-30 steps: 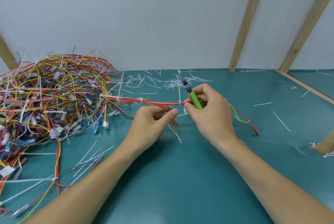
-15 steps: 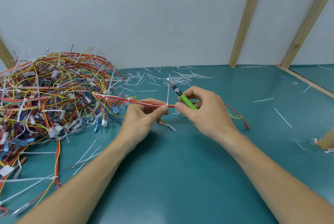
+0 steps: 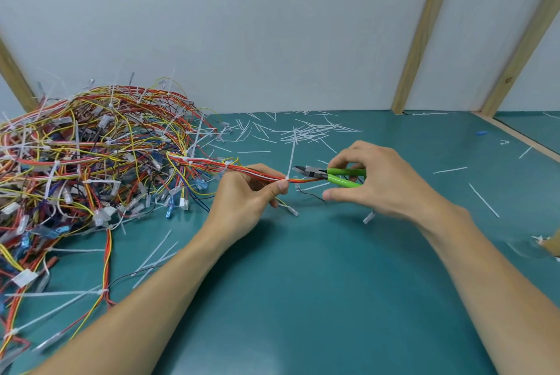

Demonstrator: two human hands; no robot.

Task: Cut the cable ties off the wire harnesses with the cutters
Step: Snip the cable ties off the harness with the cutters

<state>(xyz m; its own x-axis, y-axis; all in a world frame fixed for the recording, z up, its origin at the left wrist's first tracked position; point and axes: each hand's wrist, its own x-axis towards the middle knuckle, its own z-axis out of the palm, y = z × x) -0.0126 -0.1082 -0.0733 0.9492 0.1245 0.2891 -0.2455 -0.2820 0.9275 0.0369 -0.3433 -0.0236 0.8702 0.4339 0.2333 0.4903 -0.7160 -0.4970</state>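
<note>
On my feed the left hand (image 3: 245,199) pinches a wire harness (image 3: 254,173) between thumb and fingers, that grip closed round the red, orange and white strands near the middle of the desk (image 3: 303,299). A white cable tie (image 3: 291,159) sits on the bundle right at the thumb tip, its long tail standing up toward the back edge. My right hand (image 3: 385,180) holds the green-handled cutters (image 3: 328,174), fingers curled over the handles and thumb spread below; the blades point left, just beside the tie, slightly parted as far as I can make out, though blur leaves me unsure whether they touch it.

The harness runs left into a big tangled pile of wires (image 3: 85,162) filling the desk's left side, spilling toward the near-left corner and cut off by the frame. Snipped tie offcuts (image 3: 306,132) lie scattered along the back edge behind both hands, with more strays toward the right edge. A thin black wire (image 3: 310,195) and a small connector (image 3: 369,217) lie under the right hand. Beyond that hand the harness is hidden. Something tan at the right edge is cut off and unreadable
</note>
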